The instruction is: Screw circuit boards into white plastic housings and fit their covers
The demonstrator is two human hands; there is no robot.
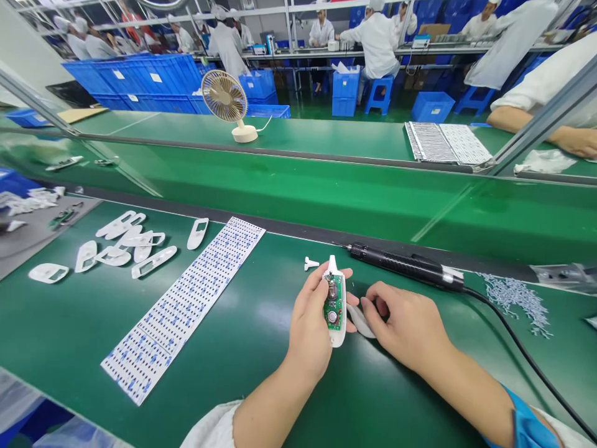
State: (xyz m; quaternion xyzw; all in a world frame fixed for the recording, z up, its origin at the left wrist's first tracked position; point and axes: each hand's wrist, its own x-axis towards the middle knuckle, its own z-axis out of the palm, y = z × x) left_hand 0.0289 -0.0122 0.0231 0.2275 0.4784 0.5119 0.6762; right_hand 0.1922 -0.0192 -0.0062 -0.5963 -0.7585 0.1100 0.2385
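My left hand (311, 320) is closed around a white plastic device shell (336, 302) with a green circuit board (333, 303) inside it, held face up just above the green bench. My right hand (405, 320) rests on the bench right of it, fingers curled over a white plastic cover (361, 322) that lies next to the shell. A small white cap (310, 264) lies just beyond my left hand. A black electric screwdriver (405, 267) lies on the bench behind my right hand, its cable running to the right.
A long strip of blue-and-white printed sheet (186, 305) lies to the left. Several white plastic covers (125, 246) are scattered further left. A pile of small screws (515, 298) sits at the right. A desk fan (226, 99) stands past the conveyor. Other workers sit at the back and right.
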